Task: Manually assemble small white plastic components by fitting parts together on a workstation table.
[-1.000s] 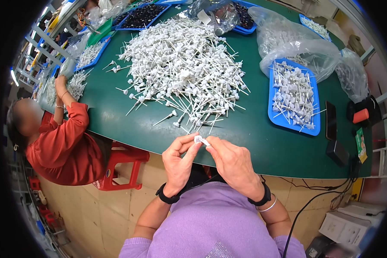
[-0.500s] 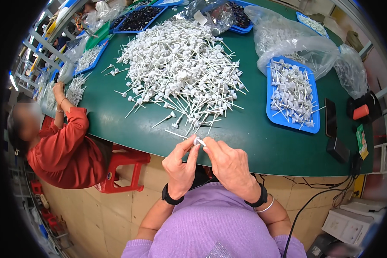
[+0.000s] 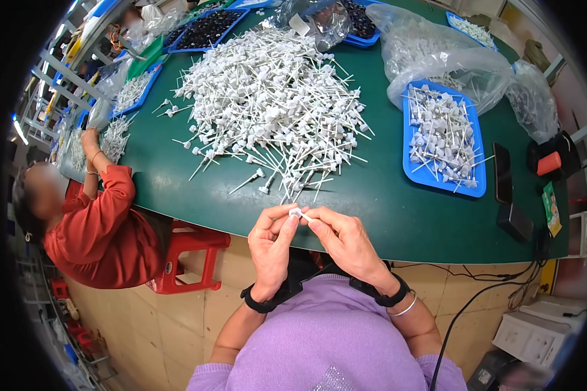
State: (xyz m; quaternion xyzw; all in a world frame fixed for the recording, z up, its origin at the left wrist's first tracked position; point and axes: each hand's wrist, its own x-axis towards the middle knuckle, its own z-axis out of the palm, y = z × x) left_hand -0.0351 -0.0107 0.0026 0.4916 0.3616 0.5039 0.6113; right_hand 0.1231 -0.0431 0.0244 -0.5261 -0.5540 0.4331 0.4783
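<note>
My left hand [image 3: 270, 247] pinches a small white stemmed plastic part [image 3: 296, 212] by its blocky head, just over the table's near edge. The thumb and fingertips of my right hand [image 3: 347, 242] close on its short pale stem, on the right side of the head. Part of the piece is hidden by my fingers. Just beyond my hands spreads a big heap of white stemmed parts [image 3: 267, 98], each with a blocky head and a thin stick. A few single pieces [image 3: 248, 181] lie loose at the heap's near edge.
A blue tray [image 3: 407, 163] of similar parts stands at right, by a clear plastic bag [image 3: 437, 68]. Further right are a phone [image 3: 501, 173] and a black box [image 3: 516, 223]. A co-worker in a red top [image 3: 98, 228] sits at left. Trays of dark pieces [image 3: 209, 29] stand far back.
My left thumb has tipped more upright on the part, and my right fingers have shifted along its stem. A thin stick that jutted left past my left fingers no longer shows.
</note>
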